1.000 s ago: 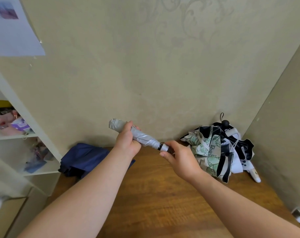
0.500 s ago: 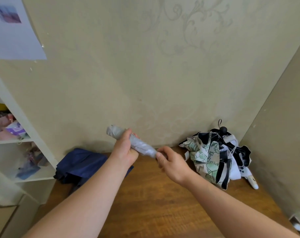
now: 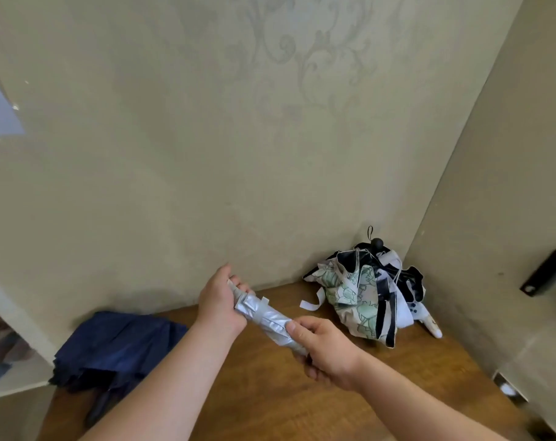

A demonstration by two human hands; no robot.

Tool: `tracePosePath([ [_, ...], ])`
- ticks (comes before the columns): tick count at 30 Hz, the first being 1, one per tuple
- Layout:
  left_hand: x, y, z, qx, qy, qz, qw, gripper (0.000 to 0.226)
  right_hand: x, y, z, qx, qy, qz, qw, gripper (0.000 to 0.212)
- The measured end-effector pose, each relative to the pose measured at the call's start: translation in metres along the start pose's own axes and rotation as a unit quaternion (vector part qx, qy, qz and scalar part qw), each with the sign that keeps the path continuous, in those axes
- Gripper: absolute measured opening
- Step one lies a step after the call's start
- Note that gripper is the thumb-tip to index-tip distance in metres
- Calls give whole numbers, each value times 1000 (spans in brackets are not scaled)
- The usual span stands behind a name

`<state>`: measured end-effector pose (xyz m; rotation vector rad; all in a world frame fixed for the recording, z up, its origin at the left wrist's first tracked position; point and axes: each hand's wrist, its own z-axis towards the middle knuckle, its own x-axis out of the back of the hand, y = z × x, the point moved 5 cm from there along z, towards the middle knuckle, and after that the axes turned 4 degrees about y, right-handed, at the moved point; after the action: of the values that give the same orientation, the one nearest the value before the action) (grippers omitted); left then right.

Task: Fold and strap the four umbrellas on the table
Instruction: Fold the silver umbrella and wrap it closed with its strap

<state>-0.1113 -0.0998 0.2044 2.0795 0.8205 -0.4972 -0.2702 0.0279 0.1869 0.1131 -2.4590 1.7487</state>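
Both hands hold a rolled silver umbrella (image 3: 268, 319) above the wooden table (image 3: 413, 377).

The left hand (image 3: 219, 300) grips the umbrella's far end, the right hand (image 3: 324, 348) its near end — the roll slants between them, a small strap tab sticking up beside the left hand. Left of the silver umbrella a navy umbrella (image 3: 111, 345) lies loosely bunched on the table; right of it, in the corner, a green-floral and black-and-white heap of umbrellas (image 3: 362, 297) — unfolded.

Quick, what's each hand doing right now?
Left hand: fingers gripping the silver umbrella at its far end.
Right hand: fingers gripping its near end.
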Motion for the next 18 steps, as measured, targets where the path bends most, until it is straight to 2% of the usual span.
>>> tracePosePath([
  [3,3,-27,0,29,1,41,999,30,9,24,-13,-32,22,29,999,32],
  [6,4,-53,-4,69,-50,145,986,30,29,51,-30,-67,53,68,994,34],
  [8,7,-73,-3,72,-101,281,952,32,49,69,-46,-91,83,86,989,38],
  [11,10,-109,-10,68,-171,454,871,21,84,106,-73,-134,149,148,968,26],
  [13,13,-136,-12,76,-198,500,840,20,110,134,-91,-154,204,213,943,18],
  [15,14,-165,-16,85,-216,530,816,26,133,162,-110,-156,244,257,922,20],
  [16,14,-181,-17,87,-223,543,805,29,144,176,-119,-155,250,254,921,18],
  [18,11,-217,-23,83,-239,570,782,33,164,202,-142,-151,250,171,941,16],
])
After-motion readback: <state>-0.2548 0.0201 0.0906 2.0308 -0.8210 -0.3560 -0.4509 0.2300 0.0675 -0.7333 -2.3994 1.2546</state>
